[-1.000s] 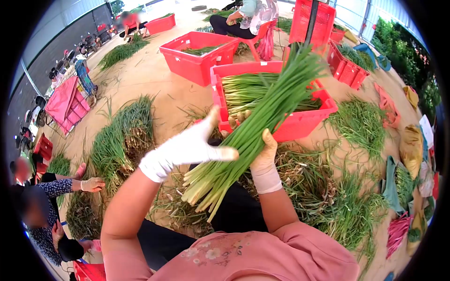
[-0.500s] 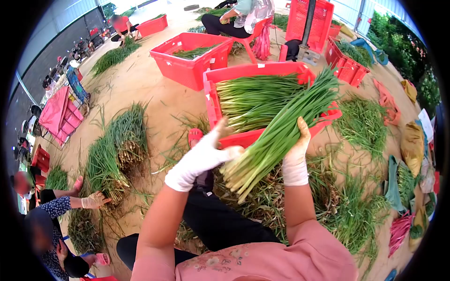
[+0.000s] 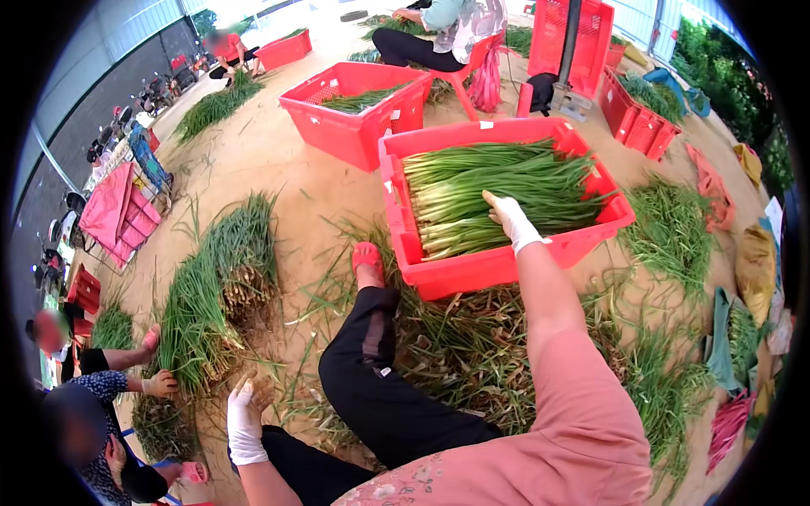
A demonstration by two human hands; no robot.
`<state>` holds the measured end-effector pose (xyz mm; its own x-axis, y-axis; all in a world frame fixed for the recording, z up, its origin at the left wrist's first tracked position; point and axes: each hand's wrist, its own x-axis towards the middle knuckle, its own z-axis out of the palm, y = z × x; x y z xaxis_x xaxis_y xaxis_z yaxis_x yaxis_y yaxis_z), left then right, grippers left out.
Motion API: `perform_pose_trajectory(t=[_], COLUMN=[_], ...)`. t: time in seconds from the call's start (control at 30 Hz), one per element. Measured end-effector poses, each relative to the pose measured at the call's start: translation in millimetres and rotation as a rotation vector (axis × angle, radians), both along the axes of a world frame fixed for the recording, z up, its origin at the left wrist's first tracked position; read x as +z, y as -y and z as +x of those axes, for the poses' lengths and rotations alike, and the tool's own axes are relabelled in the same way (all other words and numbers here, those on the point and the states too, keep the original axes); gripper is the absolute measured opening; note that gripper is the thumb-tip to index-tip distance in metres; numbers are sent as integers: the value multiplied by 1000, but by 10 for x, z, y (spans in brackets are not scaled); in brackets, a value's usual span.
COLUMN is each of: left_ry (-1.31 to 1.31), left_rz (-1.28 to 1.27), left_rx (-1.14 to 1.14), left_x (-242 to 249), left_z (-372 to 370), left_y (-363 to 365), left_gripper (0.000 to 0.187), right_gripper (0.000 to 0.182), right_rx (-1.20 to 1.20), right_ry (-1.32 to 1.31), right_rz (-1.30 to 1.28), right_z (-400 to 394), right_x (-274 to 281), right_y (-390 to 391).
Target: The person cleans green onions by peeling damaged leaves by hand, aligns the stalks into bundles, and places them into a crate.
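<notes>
My right hand [image 3: 513, 221], in a white glove with soiled fingertips, rests on the green stalks [image 3: 498, 181] inside the red crate [image 3: 472, 280]. The stalks lie sideways, pale ends to the left and green tops to the right. Nearer to me, at lower left, my left hand [image 3: 247, 415] is raised above my leg with its gloved fingers apart, holding nothing. A pile of uncleaned stalks [image 3: 240, 253] with brown roots lies beyond it on the floor. Loose trimmings [image 3: 464, 354] cover the ground below the crate.
A second red crate [image 3: 359, 122] stands behind the first. At lower left a co-worker's gloved hand [image 3: 160, 384] touches the pile's edge. Another person [image 3: 439, 51] sits on a red chair at the top. Loose greens [image 3: 671, 228] and sacks [image 3: 753, 261] lie to the right.
The bundle that both hands held over the crate now lies inside it. My left hand has let go and moved down and left; my right hand has moved onto the stalks.
</notes>
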<state>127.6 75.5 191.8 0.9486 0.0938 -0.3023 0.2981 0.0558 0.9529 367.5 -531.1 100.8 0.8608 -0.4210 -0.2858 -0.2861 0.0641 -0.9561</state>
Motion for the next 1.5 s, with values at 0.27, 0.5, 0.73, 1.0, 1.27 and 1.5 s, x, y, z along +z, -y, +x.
perform_pose_trajectory(t=[0.27, 0.5, 0.73, 1.0, 1.27, 1.5], left_ry=[-59, -63, -91, -117, -136, -136], left_rz=[-53, -69, -62, -21, 65, 46], left_rx=[151, 146, 149, 116, 72, 36], left_x=[-114, -93, -86, -170, -203, -235], left_z=[-3, -5, 23, 78, 138, 183], left_y=[-123, 10, 23, 55, 134, 206], left_gripper=[56, 45, 48, 47, 43, 41], right_gripper=[24, 23, 15, 27, 26, 28], right_rx=[449, 882, 485, 652, 956, 1039], right_ry=[68, 354, 142, 19, 144, 73], right_rz=[-587, -1346, -790, -1070, -1046, -1372], right_z=[-378, -321, -132, 69, -133, -287], right_x=[323, 393, 410, 208, 490, 400], right_y=[-294, -693, -918, -1230, -692, -783])
